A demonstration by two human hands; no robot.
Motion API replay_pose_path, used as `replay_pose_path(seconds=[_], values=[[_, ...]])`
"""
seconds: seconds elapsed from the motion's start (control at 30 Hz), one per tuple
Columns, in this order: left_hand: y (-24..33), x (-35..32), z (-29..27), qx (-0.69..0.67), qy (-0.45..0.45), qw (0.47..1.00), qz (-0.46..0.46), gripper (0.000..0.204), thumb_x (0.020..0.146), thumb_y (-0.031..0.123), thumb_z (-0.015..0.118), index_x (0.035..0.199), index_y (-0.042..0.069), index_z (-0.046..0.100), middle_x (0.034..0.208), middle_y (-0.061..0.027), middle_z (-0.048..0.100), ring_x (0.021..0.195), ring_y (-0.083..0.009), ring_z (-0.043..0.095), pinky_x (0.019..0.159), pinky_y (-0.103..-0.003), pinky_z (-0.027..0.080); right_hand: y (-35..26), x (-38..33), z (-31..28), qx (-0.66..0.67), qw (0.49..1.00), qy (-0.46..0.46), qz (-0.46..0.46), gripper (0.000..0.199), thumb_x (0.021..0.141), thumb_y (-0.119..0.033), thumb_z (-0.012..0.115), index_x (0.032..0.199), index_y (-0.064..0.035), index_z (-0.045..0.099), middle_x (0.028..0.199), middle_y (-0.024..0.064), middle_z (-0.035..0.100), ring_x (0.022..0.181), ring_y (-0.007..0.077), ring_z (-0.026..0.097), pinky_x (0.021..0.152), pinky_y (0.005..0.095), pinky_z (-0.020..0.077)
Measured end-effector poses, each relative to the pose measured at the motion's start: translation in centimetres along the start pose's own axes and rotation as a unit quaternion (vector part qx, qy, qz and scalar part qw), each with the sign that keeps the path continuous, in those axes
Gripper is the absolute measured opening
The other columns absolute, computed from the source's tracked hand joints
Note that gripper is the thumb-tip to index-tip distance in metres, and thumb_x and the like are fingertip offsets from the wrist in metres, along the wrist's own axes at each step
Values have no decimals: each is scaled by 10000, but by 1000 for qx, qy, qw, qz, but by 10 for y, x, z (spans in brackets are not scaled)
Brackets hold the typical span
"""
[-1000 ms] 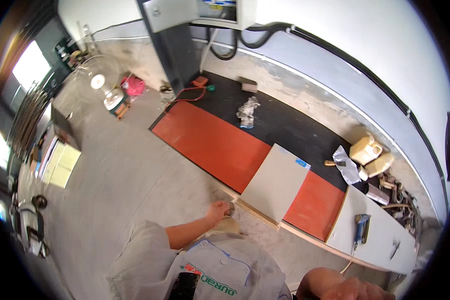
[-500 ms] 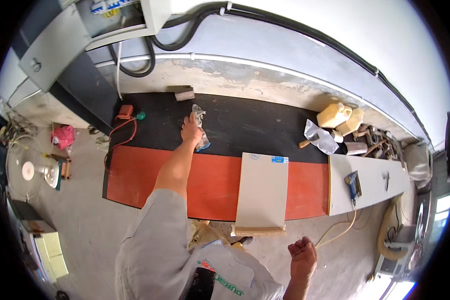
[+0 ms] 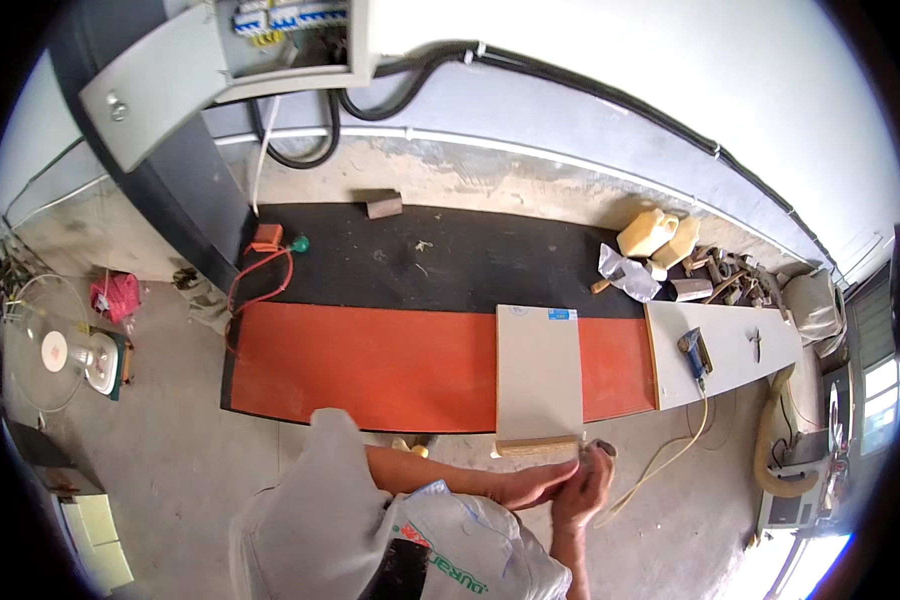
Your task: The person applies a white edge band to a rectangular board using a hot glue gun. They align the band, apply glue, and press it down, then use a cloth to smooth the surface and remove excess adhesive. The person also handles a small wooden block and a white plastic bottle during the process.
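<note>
My hands meet in front of me, just below the near end of the pale board [image 3: 539,375]. My left hand [image 3: 538,486] reaches across from the left, its fingers against my right hand, tips hidden. My right hand [image 3: 582,487] is raised with its fingers curled over. What is between them, if anything, I cannot make out. The board lies across the red panel [image 3: 370,365], its near end overhanging the bench edge with a brown strip [image 3: 538,447] there. Small scraps [image 3: 423,246] lie on the black bench top [image 3: 490,260].
On the right, a blue power tool [image 3: 695,352] with a pale hose rests on a white panel [image 3: 735,345]. Behind it stand yellow jugs [image 3: 648,233], a plastic bag [image 3: 628,271] and piled tools. A block [image 3: 383,205], red cord [image 3: 288,280] and fan [image 3: 55,350] are leftward.
My left hand has left the far bench and come back to my right hand. The crumpled grey cloth-like thing it touched no longer lies on the bench.
</note>
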State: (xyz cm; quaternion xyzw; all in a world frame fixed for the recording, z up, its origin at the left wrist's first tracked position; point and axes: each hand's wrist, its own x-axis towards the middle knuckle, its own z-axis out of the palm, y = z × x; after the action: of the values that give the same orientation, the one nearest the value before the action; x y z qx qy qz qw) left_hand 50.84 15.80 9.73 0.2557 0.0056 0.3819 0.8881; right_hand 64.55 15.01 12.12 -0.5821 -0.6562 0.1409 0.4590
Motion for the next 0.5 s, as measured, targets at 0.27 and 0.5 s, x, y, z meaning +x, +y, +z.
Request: replay_pose_path(seconds=[0.27,0.5], values=[[-7,-57,94,623,-125,732,244,809,1093,614,359,1624,5,321,1706,-166,268,1584,-350,220,1280,-504,191,-58,-64,-96,554,747,165,327,435,1072,-506,540,1197,-102,641,925,61,688,818,230,697,754,369,612],[-104,-96,154,687,-68,649,320,895,1080,642,291,1632,-60,224,1716,-255,197,1603,-443,115,1293,-526,74,-80,-187,-76,707,683,149,109,760,1106,-569,366,1694,-139,148,1742,97,205,1611,278,173,1304,502,170]])
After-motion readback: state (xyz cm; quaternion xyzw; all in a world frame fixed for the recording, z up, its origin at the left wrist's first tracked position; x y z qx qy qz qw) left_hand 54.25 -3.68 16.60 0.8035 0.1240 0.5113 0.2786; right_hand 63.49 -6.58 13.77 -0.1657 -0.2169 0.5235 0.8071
